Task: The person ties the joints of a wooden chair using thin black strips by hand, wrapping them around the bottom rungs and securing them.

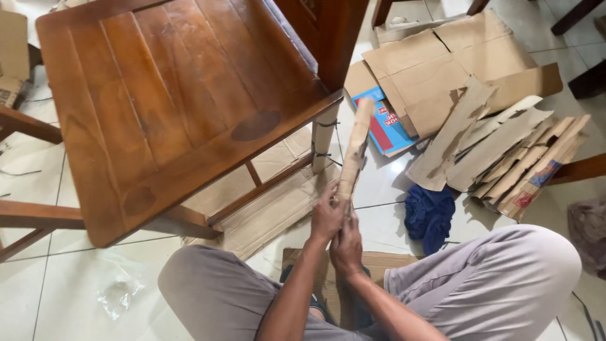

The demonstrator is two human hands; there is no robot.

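I sit on a white tiled floor with my knees spread. Both hands hold a long folded strip of brown cardboard upright in front of me. My left hand grips its lower end from the left. My right hand clasps it just below, fingers closed around the strip. The strip's top reaches the front leg of a wooden chair, a leg wrapped in cardboard and bound with dark ties.
Torn cardboard strips and flattened boxes lie at the right. A blue cloth sits beside them. Flat cardboard lies under the chair. A clear plastic bag lies at lower left. Dark furniture legs stand far right.
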